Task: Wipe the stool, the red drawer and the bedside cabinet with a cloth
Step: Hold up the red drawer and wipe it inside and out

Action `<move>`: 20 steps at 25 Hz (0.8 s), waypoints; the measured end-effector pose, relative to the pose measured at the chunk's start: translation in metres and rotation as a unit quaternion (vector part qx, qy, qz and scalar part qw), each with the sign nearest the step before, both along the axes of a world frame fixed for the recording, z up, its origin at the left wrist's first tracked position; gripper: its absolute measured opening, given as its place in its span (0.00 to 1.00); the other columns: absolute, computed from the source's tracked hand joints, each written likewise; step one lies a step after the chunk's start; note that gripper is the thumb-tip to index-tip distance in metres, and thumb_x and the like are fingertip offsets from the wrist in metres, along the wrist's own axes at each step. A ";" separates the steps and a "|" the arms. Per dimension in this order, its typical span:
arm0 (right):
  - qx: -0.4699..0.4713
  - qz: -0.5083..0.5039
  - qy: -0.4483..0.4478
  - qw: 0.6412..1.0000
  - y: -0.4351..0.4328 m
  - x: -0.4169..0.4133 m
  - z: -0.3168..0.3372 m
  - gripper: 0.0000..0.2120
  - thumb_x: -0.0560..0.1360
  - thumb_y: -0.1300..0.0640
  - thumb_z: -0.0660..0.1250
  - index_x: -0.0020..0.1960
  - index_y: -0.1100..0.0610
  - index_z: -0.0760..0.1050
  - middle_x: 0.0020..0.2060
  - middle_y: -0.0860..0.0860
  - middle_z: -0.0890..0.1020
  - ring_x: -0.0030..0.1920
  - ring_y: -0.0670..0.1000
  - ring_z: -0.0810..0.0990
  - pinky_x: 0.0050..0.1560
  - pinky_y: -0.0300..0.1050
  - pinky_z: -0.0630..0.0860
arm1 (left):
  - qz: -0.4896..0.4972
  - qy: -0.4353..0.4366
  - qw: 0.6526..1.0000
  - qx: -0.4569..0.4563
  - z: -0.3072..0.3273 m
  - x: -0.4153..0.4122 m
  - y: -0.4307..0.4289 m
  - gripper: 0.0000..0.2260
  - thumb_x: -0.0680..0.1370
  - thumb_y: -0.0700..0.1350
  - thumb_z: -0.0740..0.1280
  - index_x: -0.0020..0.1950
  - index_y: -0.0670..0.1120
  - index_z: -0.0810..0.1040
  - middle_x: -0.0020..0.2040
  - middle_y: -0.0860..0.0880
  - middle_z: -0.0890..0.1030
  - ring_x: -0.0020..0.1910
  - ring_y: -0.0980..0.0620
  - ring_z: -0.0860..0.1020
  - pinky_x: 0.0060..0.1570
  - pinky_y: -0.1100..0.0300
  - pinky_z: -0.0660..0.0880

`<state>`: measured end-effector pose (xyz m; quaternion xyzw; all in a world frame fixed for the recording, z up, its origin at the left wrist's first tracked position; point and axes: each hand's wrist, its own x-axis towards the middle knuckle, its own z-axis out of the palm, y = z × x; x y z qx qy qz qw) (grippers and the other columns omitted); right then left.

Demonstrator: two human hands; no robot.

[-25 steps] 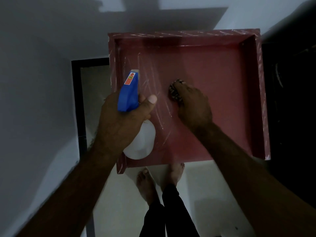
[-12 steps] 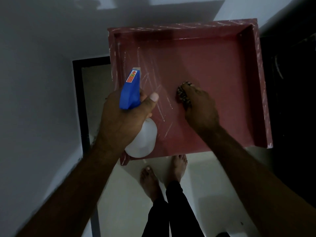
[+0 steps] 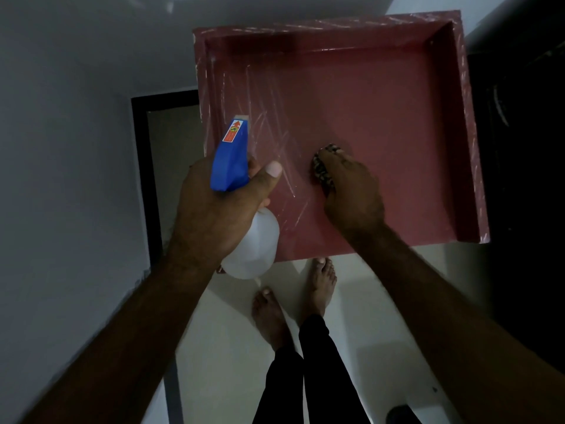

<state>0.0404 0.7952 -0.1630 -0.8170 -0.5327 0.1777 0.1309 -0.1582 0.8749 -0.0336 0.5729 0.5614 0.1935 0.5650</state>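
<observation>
The red drawer (image 3: 382, 87) stands pulled out in front of me, its floor streaked with pale wet marks on the left side. My right hand (image 3: 351, 191) grips a dark patterned cloth (image 3: 321, 169) and presses it on the drawer floor near the middle. Over the drawer's near-left corner, my left hand (image 3: 214, 209) grips a spray bottle (image 3: 247, 249) with a white body and a blue trigger head (image 3: 229, 160), its nozzle pointing away from me. The stool and the bedside cabinet body are not clearly visible.
A grey wall fills the left side, with a black-framed panel (image 3: 143, 166) beside the drawer. My bare feet (image 3: 318, 286) stand on the pale floor under the drawer's front edge. Dark furniture (image 3: 519, 179) borders the drawer on the right.
My right hand with the cloth has slid a little to the right and towards me across the drawer floor. The left hand keeps the spray bottle in about the same place.
</observation>
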 end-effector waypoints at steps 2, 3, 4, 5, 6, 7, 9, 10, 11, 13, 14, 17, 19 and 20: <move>-0.006 0.046 -0.005 0.999 -0.004 -0.019 0.001 0.32 0.73 0.66 0.68 0.76 0.54 0.71 0.73 0.58 0.75 0.71 0.61 0.75 0.65 0.65 0.76 | 0.008 -0.002 1.000 -0.005 -0.002 -0.002 -0.006 0.12 0.73 0.56 0.72 0.45 0.51 0.75 0.42 0.42 0.84 0.39 0.50 0.86 0.45 0.53 0.84; -0.003 0.079 -0.006 0.997 -0.008 -0.024 0.001 0.32 0.72 0.67 0.69 0.76 0.54 0.71 0.73 0.57 0.76 0.71 0.61 0.75 0.63 0.64 0.77 | 0.008 -0.003 1.000 -0.007 -0.002 -0.003 -0.009 0.11 0.73 0.55 0.73 0.45 0.51 0.75 0.43 0.41 0.84 0.40 0.49 0.86 0.46 0.52 0.84; 0.003 0.101 -0.006 0.995 -0.011 -0.025 0.002 0.32 0.72 0.68 0.69 0.76 0.54 0.72 0.73 0.56 0.76 0.71 0.61 0.75 0.62 0.64 0.77 | 0.006 -0.004 1.000 -0.008 -0.002 -0.003 -0.011 0.11 0.73 0.56 0.72 0.45 0.51 0.74 0.43 0.40 0.83 0.40 0.49 0.86 0.46 0.51 0.84; 0.007 0.104 -0.004 0.995 -0.014 -0.020 0.002 0.33 0.72 0.68 0.69 0.76 0.54 0.72 0.73 0.57 0.76 0.71 0.61 0.75 0.62 0.64 0.77 | 0.001 -0.004 1.000 -0.008 -0.002 -0.004 -0.013 0.12 0.73 0.56 0.72 0.45 0.51 0.74 0.43 0.39 0.83 0.40 0.48 0.86 0.46 0.51 0.84; 0.007 0.086 0.000 0.996 -0.016 -0.013 0.001 0.33 0.72 0.68 0.69 0.76 0.54 0.72 0.73 0.57 0.76 0.71 0.61 0.75 0.64 0.65 0.76 | -0.004 -0.003 1.000 -0.005 -0.003 -0.005 -0.015 0.12 0.74 0.55 0.72 0.44 0.50 0.74 0.43 0.38 0.83 0.40 0.48 0.86 0.46 0.51 0.84; 0.004 0.054 0.004 0.999 -0.017 -0.006 0.000 0.33 0.72 0.67 0.68 0.77 0.54 0.71 0.73 0.57 0.76 0.71 0.62 0.75 0.66 0.65 0.75 | -0.008 -0.002 1.000 0.000 -0.004 -0.006 -0.016 0.11 0.75 0.54 0.72 0.44 0.49 0.74 0.42 0.38 0.83 0.40 0.48 0.86 0.46 0.52 0.84; -0.009 -0.001 0.004 1.000 -0.018 -0.005 0.000 0.34 0.72 0.66 0.67 0.78 0.54 0.70 0.74 0.58 0.75 0.72 0.62 0.74 0.68 0.66 0.73 | -0.012 0.000 1.000 0.006 -0.006 -0.008 -0.018 0.12 0.76 0.54 0.72 0.44 0.48 0.75 0.41 0.39 0.83 0.40 0.49 0.86 0.46 0.52 0.84; -0.013 -0.002 0.001 1.000 -0.018 -0.012 0.002 0.34 0.72 0.66 0.67 0.77 0.54 0.70 0.74 0.57 0.75 0.72 0.62 0.74 0.68 0.65 0.73 | -0.012 0.000 1.000 0.005 -0.006 -0.009 -0.019 0.12 0.75 0.56 0.72 0.44 0.49 0.75 0.40 0.40 0.83 0.40 0.49 0.86 0.46 0.53 0.84; -0.013 0.019 -0.001 1.000 -0.019 -0.022 0.005 0.33 0.72 0.67 0.68 0.77 0.54 0.71 0.74 0.57 0.75 0.71 0.61 0.75 0.67 0.65 0.74 | -0.011 0.000 1.000 0.003 -0.005 -0.009 -0.020 0.13 0.73 0.58 0.71 0.44 0.49 0.75 0.40 0.41 0.84 0.40 0.50 0.86 0.46 0.53 0.84; 0.003 0.089 0.004 0.996 -0.024 -0.036 0.007 0.32 0.71 0.68 0.69 0.75 0.54 0.73 0.72 0.56 0.76 0.70 0.60 0.76 0.63 0.63 0.77 | -0.009 -0.001 1.000 0.002 -0.004 -0.011 -0.021 0.14 0.71 0.60 0.70 0.44 0.51 0.74 0.39 0.43 0.83 0.39 0.51 0.86 0.45 0.54 0.84; 0.010 0.108 0.004 0.994 -0.028 -0.035 0.006 0.32 0.71 0.69 0.69 0.74 0.54 0.73 0.72 0.56 0.77 0.70 0.60 0.76 0.62 0.63 0.78 | -0.007 -0.002 1.000 0.002 -0.004 -0.012 -0.021 0.14 0.71 0.59 0.70 0.44 0.51 0.74 0.39 0.43 0.83 0.39 0.51 0.86 0.45 0.55 0.83; 0.007 0.056 0.006 0.998 -0.034 -0.020 0.001 0.33 0.72 0.69 0.68 0.76 0.55 0.72 0.73 0.57 0.76 0.71 0.60 0.75 0.65 0.65 0.76 | -0.008 0.002 1.000 0.010 -0.003 -0.015 -0.022 0.13 0.72 0.58 0.70 0.43 0.50 0.74 0.39 0.43 0.84 0.38 0.51 0.86 0.44 0.58 0.82; 0.006 0.012 0.002 1.000 -0.038 -0.026 0.003 0.33 0.72 0.70 0.68 0.75 0.55 0.72 0.73 0.57 0.76 0.72 0.60 0.75 0.68 0.65 0.74 | -0.014 0.004 1.000 0.010 -0.003 -0.016 -0.023 0.14 0.72 0.59 0.70 0.44 0.49 0.74 0.38 0.43 0.84 0.38 0.51 0.85 0.44 0.58 0.83; 0.006 0.010 0.000 1.000 -0.040 -0.035 0.005 0.32 0.72 0.70 0.68 0.75 0.55 0.73 0.73 0.57 0.76 0.71 0.60 0.75 0.67 0.64 0.74 | -0.013 0.006 1.000 0.008 -0.003 -0.016 -0.023 0.15 0.71 0.59 0.69 0.44 0.49 0.74 0.39 0.43 0.84 0.39 0.52 0.85 0.44 0.59 0.83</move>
